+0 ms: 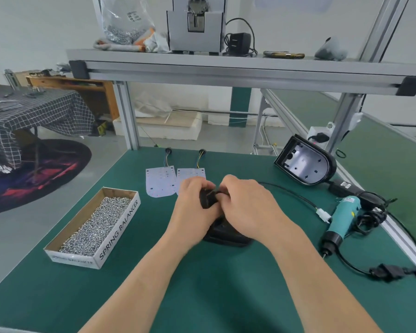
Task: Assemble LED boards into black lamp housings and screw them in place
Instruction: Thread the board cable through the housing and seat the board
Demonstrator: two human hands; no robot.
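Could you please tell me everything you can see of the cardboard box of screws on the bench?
The cardboard box is a shallow, open-topped rectangular tray, white outside and brown inside, with SPRING BALANCER printed on its long side. It lies flat, set at an angle, on the green table, well clear of the left hand. It is nearly full of small silvery screws. Only the table and the screws touch it.

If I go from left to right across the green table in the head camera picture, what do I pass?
Box of screws → left hand → right hand, both gripping a black part → teal electric screwdriver.
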